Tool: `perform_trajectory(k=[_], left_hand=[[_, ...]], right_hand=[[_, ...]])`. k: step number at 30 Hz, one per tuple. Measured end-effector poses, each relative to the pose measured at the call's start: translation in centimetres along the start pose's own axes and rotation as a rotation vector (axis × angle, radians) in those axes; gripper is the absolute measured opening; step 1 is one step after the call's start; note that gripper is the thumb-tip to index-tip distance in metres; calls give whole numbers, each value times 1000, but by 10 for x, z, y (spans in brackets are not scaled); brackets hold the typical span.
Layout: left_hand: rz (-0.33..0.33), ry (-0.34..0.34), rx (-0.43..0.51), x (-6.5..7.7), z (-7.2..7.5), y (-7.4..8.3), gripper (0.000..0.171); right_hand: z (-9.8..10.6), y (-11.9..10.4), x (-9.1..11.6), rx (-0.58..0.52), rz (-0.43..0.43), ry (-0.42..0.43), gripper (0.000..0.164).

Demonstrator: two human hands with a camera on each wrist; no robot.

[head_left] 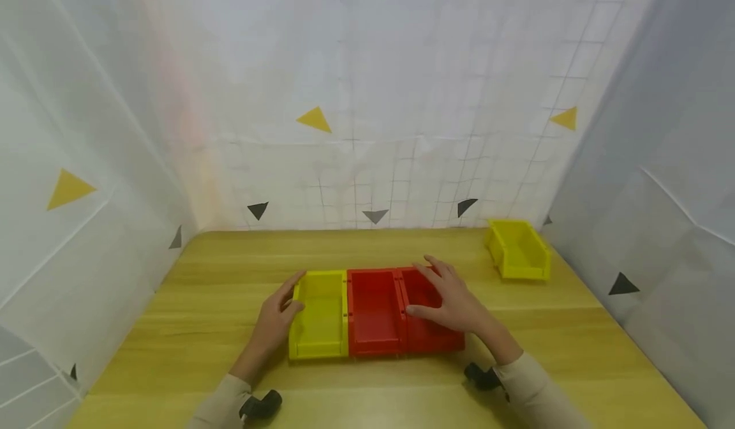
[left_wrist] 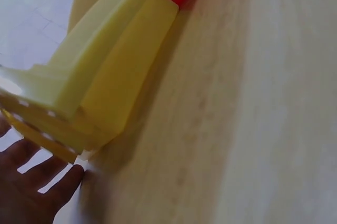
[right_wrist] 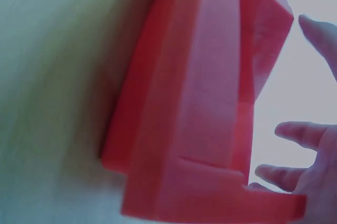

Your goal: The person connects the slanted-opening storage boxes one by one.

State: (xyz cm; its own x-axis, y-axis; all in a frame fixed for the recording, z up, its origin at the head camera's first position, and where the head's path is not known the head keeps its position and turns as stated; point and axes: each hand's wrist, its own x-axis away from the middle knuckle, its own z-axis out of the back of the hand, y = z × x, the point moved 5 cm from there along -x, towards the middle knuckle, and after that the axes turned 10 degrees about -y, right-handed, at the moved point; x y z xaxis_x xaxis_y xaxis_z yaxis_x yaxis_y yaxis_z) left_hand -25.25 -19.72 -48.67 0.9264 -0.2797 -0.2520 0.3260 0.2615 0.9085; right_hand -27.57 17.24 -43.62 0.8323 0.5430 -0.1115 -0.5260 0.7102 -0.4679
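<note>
A yellow bin [head_left: 318, 347] stands at the left end of a row. Beside it are a middle red bin [head_left: 374, 346] and a right red bin [head_left: 434, 343], side against side. My left hand [head_left: 274, 323] lies along the yellow bin's outer side, its thumb by the rim; in the left wrist view, extended fingers [left_wrist: 66, 184] reach that side. Over the right red bin, my right hand [head_left: 456, 301] is spread, partly covering it. The right wrist view shows those fingers [right_wrist: 300, 133] apart beside the red bin [right_wrist: 205, 103], curled around nothing.
Another yellow bin [head_left: 527, 272] sits apart at the table's back right. White sheets with triangle marks enclose the wooden table [head_left: 379, 391] at the back and both sides. A dark device [head_left: 261, 405] is on the left wrist, another [head_left: 482, 376] on the right.
</note>
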Motion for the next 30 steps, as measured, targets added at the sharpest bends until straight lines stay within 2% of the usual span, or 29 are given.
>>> perform_trajectory(k=[4, 8, 11, 15, 18, 21, 23, 26, 30], left_hand=[[41, -45, -42, -2, 6, 5, 66], [47, -85, -117, -8, 14, 16, 69], [52, -61, -219, -17, 22, 31, 69], [34, 21, -398, -26, 34, 58, 71], [-24, 101, -560, -33, 40, 78, 76], [-84, 187, -747, -36, 44, 95, 78], [-101, 231, -848, -36, 44, 105, 79], [-95, 259, -935, -34, 43, 113, 79], [-47, 231, -969, -33, 37, 116, 81]], right_hand=[[11, 4, -1, -33, 19, 38, 86], [32, 8, 1, -45, 59, 141, 73], [49, 10, 5, -35, 84, 240, 65], [66, 9, 10, 11, 78, 331, 64], [75, 7, 14, 100, 26, 363, 67], [83, 6, 20, 206, -70, 375, 73], [87, 7, 23, 267, -138, 367, 77], [92, 9, 26, 338, -207, 348, 81], [94, 11, 28, 361, -239, 324, 85]])
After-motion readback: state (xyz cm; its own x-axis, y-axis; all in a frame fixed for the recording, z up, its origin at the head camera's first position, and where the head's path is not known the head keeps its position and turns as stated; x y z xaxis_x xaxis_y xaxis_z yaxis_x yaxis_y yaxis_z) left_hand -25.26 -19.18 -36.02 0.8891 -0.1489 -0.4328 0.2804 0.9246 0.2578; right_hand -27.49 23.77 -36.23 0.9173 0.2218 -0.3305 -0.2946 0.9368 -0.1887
